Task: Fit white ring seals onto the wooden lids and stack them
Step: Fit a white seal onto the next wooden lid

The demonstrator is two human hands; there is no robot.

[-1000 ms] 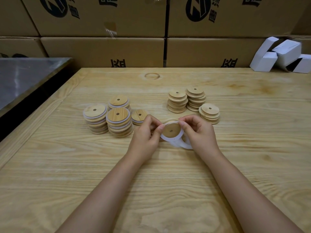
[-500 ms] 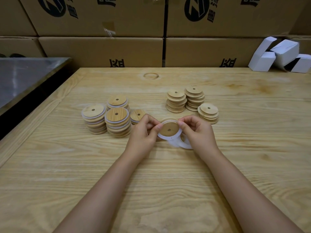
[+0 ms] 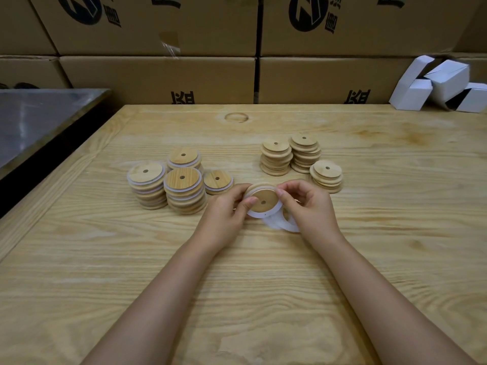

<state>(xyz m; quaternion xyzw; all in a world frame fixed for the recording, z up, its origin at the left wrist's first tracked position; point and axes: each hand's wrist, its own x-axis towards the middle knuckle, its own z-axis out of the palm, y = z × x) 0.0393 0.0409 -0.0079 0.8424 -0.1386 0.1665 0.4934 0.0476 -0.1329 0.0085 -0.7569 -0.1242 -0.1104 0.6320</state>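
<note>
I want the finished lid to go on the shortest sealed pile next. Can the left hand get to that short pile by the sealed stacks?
Probably yes. The left hand sits just beside the short pile, nothing between them, though it currently helps grip the lid being fitted.
</note>
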